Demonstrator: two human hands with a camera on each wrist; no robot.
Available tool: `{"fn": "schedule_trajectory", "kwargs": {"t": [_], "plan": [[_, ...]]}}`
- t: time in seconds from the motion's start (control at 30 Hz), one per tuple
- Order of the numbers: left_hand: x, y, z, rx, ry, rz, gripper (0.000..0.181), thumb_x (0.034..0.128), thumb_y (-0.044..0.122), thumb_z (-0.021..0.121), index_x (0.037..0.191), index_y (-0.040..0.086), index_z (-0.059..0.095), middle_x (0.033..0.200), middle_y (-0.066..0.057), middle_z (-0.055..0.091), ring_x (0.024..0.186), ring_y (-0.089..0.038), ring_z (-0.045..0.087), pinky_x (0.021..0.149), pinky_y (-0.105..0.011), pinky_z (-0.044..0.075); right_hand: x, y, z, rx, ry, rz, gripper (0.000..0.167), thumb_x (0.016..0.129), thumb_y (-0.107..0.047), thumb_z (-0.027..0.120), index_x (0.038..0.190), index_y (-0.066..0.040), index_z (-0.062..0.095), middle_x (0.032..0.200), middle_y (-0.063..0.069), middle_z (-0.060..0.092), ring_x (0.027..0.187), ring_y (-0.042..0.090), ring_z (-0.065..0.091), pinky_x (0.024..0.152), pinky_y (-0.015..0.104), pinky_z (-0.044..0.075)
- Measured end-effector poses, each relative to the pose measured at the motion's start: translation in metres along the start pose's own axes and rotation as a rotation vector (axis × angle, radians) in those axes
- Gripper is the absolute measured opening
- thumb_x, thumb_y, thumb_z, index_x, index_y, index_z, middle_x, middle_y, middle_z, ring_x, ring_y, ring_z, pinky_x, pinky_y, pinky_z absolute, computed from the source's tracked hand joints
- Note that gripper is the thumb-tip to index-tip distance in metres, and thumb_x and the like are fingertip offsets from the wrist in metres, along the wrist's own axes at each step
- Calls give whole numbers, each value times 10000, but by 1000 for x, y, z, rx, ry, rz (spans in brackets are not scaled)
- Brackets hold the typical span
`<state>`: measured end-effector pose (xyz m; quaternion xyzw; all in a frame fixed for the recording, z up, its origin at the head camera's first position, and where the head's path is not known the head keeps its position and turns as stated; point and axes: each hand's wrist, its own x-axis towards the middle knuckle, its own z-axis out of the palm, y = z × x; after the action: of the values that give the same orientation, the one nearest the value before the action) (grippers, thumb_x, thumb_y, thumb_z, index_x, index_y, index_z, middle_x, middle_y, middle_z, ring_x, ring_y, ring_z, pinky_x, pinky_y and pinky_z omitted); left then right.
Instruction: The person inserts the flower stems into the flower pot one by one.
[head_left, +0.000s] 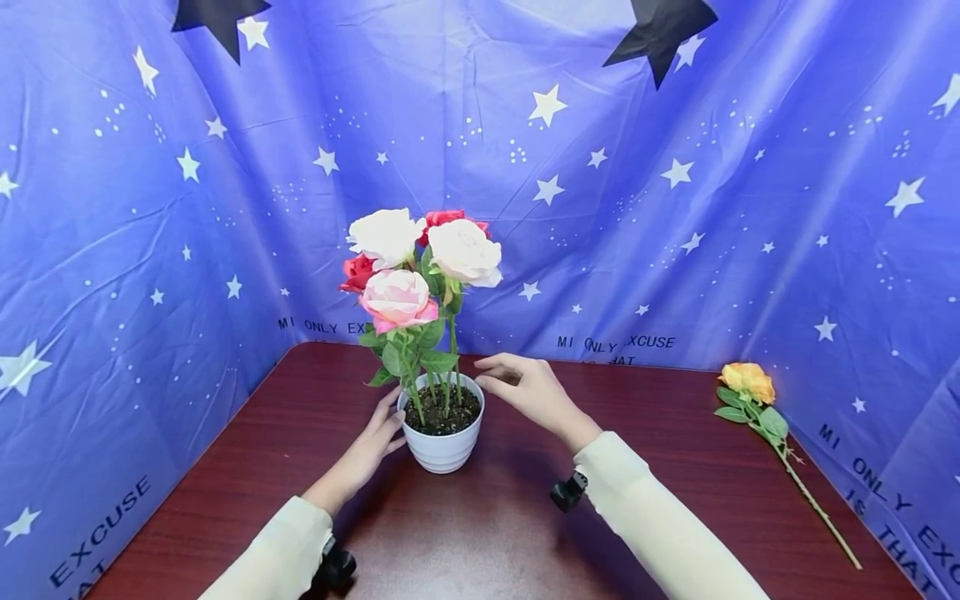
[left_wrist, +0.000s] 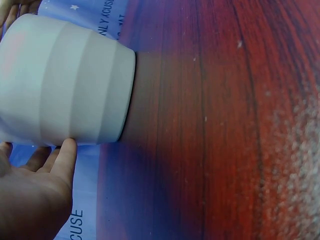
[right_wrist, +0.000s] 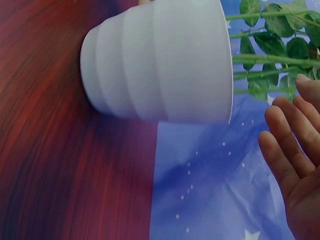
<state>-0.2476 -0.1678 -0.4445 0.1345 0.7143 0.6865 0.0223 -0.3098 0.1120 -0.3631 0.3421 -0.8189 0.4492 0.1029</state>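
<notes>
A white ribbed flowerpot [head_left: 442, 454] stands upright on the table, filled with dark soil [head_left: 442, 414]. Several roses rise from it: a pink one [head_left: 399, 300] in front, white ones [head_left: 467, 252] at either side and red ones [head_left: 358, 273] partly hidden behind. My left hand [head_left: 365, 450] touches the pot's left side; in the left wrist view its extended fingertips [left_wrist: 67, 150] rest against the wall. To the right of the rim, my right hand [head_left: 531, 392] hovers with loosely bent fingers and holds nothing. A gap separates it from the pot in the right wrist view.
On the right of the dark red wooden table [head_left: 450, 542] lies a single orange-yellow rose [head_left: 748, 382], its long stem pointing toward the front. Blue cloth [head_left: 480, 150] printed with stars and lettering hangs around the table's back and sides.
</notes>
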Motion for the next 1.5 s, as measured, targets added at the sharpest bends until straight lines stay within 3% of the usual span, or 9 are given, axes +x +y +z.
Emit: {"fn": "schedule_trajectory", "kwargs": {"t": [0.47,0.9,1.23,1.33,1.5], "plan": [[0,-2,-2,-4,1,6,576,1098,230,343,1598,93,91,1601,-272,74,1451,-472,129,1134,-623,253,-38,29,-55,-157,31,41,246,919,-332,746,1152,-252,738,930,-157,734,823,51,678,721,298,552],[1,-2,-1,-11,3,13,571,1101,232,342,1597,93,94,1577,-275,106,1449,-470,140,1135,-620,253,-96,75,-144,-440,144,132,239,938,-335,724,1141,-210,740,924,-98,749,865,110,671,732,298,503],[1,-1,-2,-7,6,13,575,1099,230,344,1595,90,90,1563,-281,127,1444,-475,155,1134,-619,259,-153,107,-210,-556,136,295,318,946,-333,711,1170,-107,726,974,48,757,919,153,658,754,358,498],[1,-1,-2,-3,-2,14,575,1100,233,341,1596,92,88,1584,-274,98,1451,-472,138,1133,-621,256,-172,121,-226,-582,117,366,374,951,-359,696,1183,-66,711,995,101,752,934,229,670,772,442,504],[0,-1,-2,-1,-8,7,575,1101,233,338,1598,96,84,1599,-269,69,1459,-461,120,1134,-628,247,-199,139,-247,-605,43,485,468,970,-347,663,1204,58,654,1031,232,716,1022,511,610,810,630,466]]}}
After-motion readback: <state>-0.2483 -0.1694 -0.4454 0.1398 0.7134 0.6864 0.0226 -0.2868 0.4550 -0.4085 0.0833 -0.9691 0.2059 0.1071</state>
